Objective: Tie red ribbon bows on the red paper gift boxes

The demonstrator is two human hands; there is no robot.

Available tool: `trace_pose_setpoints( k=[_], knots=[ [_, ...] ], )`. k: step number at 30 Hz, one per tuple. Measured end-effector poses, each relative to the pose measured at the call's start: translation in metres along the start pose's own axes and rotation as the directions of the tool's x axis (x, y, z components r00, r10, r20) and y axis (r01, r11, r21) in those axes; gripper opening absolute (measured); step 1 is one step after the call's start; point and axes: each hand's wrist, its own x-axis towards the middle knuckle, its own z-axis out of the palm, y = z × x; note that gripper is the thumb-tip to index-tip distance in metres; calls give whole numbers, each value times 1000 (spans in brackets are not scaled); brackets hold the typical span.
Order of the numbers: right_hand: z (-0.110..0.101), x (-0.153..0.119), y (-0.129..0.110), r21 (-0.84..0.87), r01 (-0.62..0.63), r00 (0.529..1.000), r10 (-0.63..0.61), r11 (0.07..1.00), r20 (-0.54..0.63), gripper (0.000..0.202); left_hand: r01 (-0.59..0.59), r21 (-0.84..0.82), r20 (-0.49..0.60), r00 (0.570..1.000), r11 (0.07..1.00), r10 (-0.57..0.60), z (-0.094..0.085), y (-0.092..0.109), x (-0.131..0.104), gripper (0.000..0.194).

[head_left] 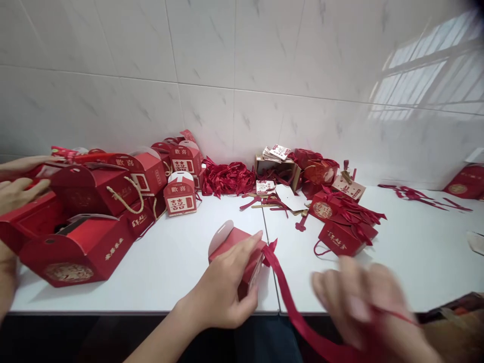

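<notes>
My left hand (229, 285) is closed around a small red gift box (235, 243) near the front edge of the table, fingers over its top and thumb on its near side. A dark red ribbon (286, 292) comes off the box's right end, where it is gathered at the top. It sags in a long curve past the table edge to my right hand (361, 297). Motion smears that hand, but its fingers are curled around the ribbon, held well right of the box. Part of the box lies hidden under my left hand.
Finished-looking red boxes (75, 252) crowd the left side, where another person's hands (22, 191) work. A ribbon pile (229, 177), a small open carton (278, 171) and loose tags (291, 197) lie along the wall. Ribboned boxes (346, 237) stand right of centre.
</notes>
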Motion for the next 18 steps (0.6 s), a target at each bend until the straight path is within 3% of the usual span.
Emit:
trace_pose_setpoints(
  k=[3,7,8,10,12,13,15,18],
  knots=[
    [44,46,17,229,58,998,-65,972,25,13,19,-199,-39,999,980,-28,-3,-2,-3,88],
    [83,83,29,385,-90,995,72,919,63,13,57,-378,-197,970,924,-140,0,1,-10,82],
    [87,88,31,397,-136,991,119,908,68,16,37,-358,-283,948,933,-146,1,1,-12,79],
    [91,95,34,391,-212,977,198,896,77,22,17,-236,-494,859,972,-135,1,1,-16,70],
    [90,98,35,352,-265,964,248,898,95,24,124,-161,-632,749,979,-199,-2,-4,-18,59],
    [90,100,36,327,-291,957,269,899,112,25,211,-190,-642,713,959,-284,-4,-8,-18,52],
    [88,103,37,268,-344,938,314,900,150,28,369,-322,-544,682,872,-489,-6,-17,-18,36],
    [89,108,36,165,-405,908,374,899,192,32,440,-451,-406,674,777,-617,-5,-24,-18,24]
  ],
)
